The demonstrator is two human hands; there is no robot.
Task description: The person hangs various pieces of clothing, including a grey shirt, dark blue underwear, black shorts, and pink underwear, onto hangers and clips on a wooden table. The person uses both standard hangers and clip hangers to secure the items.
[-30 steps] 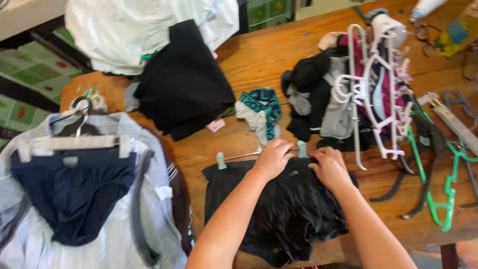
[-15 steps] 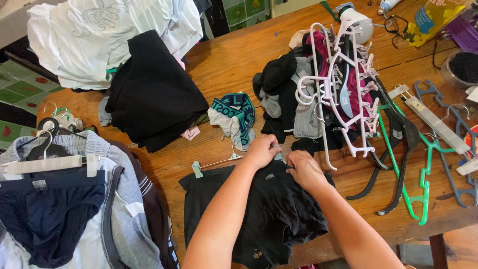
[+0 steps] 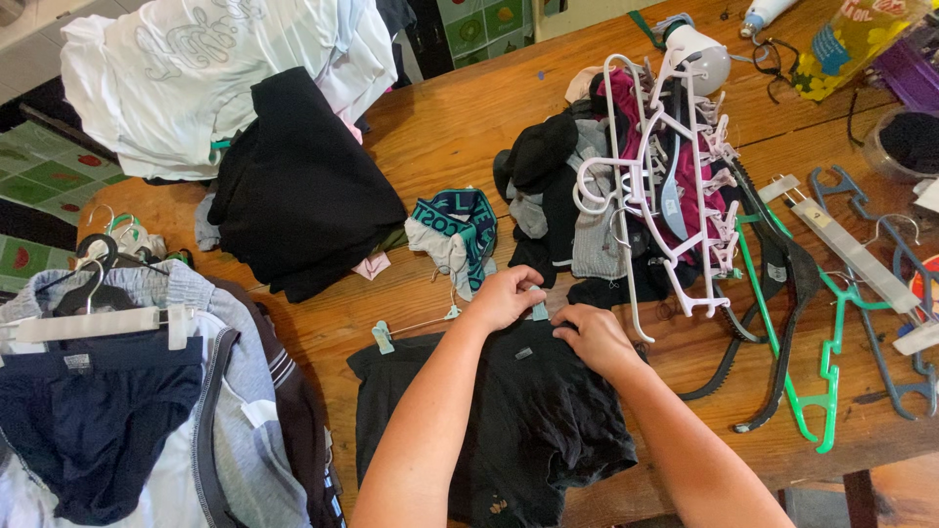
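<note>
Black shorts (image 3: 509, 420) lie flat at near table edge, clipped to a clip hanger (image 3: 445, 316). Left hand (image 3: 504, 296) pinches the hanger's right clip; right hand (image 3: 594, 337) fingers pressed together on the waistband. Wooden table (image 3: 469, 127) beyond: folded black pile (image 3: 298, 191), white peg rack (image 3: 660, 186), green hangers (image 3: 817, 376). Tiled floor (image 3: 39, 176) far left.

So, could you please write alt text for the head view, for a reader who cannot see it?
Two bare hands, left hand and right hand, work at a clip hanger on a black garment lying on a wooden table. Folded clothes and loose hangers lie around.
</note>
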